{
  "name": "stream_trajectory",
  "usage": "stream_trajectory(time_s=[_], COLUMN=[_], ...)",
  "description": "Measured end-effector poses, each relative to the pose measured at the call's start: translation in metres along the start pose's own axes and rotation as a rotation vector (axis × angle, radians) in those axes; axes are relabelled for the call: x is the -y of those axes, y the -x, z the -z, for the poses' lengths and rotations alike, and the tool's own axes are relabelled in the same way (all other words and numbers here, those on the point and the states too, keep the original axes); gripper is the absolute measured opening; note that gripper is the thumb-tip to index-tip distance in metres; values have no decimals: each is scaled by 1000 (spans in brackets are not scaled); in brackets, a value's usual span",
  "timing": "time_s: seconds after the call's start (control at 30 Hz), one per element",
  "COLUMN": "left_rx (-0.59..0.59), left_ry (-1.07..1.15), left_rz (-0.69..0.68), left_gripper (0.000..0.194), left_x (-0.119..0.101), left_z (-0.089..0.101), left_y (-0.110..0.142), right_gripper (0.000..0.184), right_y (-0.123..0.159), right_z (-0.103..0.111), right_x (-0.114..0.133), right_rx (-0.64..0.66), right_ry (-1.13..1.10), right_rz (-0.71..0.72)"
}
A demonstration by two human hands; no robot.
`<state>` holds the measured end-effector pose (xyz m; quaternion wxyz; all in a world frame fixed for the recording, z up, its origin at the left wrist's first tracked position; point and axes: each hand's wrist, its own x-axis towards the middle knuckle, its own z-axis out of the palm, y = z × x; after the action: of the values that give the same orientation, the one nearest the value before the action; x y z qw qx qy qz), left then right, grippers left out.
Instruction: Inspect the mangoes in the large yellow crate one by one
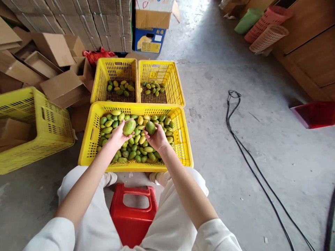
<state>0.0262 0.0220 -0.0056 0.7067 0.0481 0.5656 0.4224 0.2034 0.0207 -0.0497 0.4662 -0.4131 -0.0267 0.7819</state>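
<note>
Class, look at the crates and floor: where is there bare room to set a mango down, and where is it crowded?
Bare floor lies between the crates and the black cable. The two far crates show bare bottoms. The near crate under the left hand and right hand is crowded.

Black cable (251,164) on floor — red stool (133,212) — cardboard boxes (54,69).

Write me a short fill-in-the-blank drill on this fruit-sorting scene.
1. Each hand holds one green ____ over the near crate.
2. All three crates holding fruit are coloured ____.
3. The person sits on a ____ stool.
4. The two far crates hold ____ fruit than the near crate.

Missing words: mango; yellow; red; less

The left hand holds one mango, the right hand another mango.
</note>
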Motion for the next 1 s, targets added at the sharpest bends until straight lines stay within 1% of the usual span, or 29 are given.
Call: stream_trajectory(time_s=[0.07, 0.13, 0.23, 0.27, 0.3, 0.37, 0.43, 0.57, 0.7, 0.77, 0.87, 0.93, 1.0], left_rx=[-16, -34, -63, -69, -76, -90, -106, -118, -145, -171, -204, -210, -187], left_ry=[25, 45, 53, 48, 40, 23, 17, 31, 96, 126, 135, 124, 123], left_rz=[18, 45, 33, 15, -3, -28, -44, -77, -62, -38, -7, -6, -7], left_gripper=[27, 24, 15, 15, 19, 30, 34, 27, 23, 22, 15, 12, 9], left_x=[-3, -6, -6, -6, -5, -3, 0, 2, 0, -1, -2, -3, -4], left_z=[0, 1, 4, 5, 6, 7, 8, 6, 4, 2, 0, 0, 1], left_y=[1, 1, -2, -4, -5, -8, -9, -8, -5, -3, 0, 1, 1], right_gripper=[21, 16, 22, 24, 25, 26, 26, 28, 21, 21, 24, 22, 17], right_y=[0, 2, 4, 4, 4, 4, 3, 2, 4, 6, 7, 8, 8], right_z=[0, -1, -2, -2, -2, -1, 1, 1, -6, -7, -5, -3, -1], right_x=[0, 0, 0, 1, 1, 1, 0, -1, -1, -1, -1, 0, 1], right_rx=[-17, -42, -58, -67, -81, -116, -143, -160, -193, -199, -177, -157, -146], right_ry=[-43, -53, -20, -21, -31, -58, -63, -61, -167, -216, -233, -217, -196], right_rz=[29, 89, 178, 193, 198, 191, 173, 162, 142, 146, 136, 108, 86])
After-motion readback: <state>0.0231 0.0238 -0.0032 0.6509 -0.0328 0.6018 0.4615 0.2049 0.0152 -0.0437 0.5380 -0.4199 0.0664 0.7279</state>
